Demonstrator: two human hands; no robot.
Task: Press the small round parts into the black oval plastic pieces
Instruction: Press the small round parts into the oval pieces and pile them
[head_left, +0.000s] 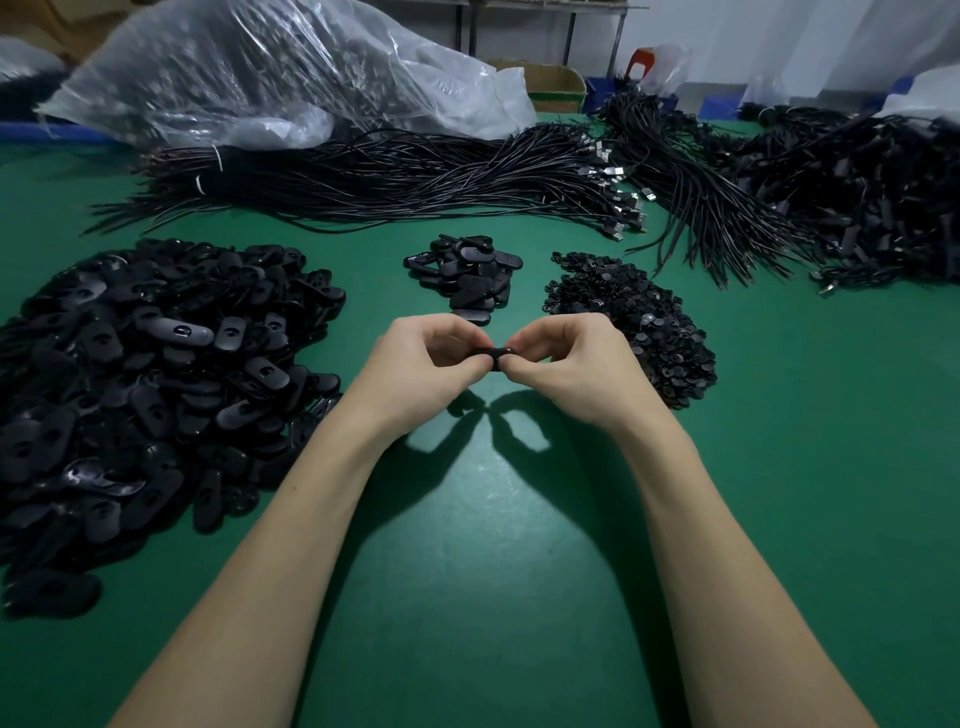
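Observation:
My left hand and my right hand meet above the green table, and both pinch one black oval plastic piece between thumbs and fingertips. Most of that piece is hidden by my fingers, and I cannot see a round part on it. A large heap of black oval pieces lies to the left. A small pile of oval pieces sits just beyond my hands. A heap of small round parts lies to the right, partly behind my right hand.
Bundles of black cables stretch across the table behind the piles, with more cables at the far right. A big clear plastic bag stands at the back left. A cardboard box sits beyond.

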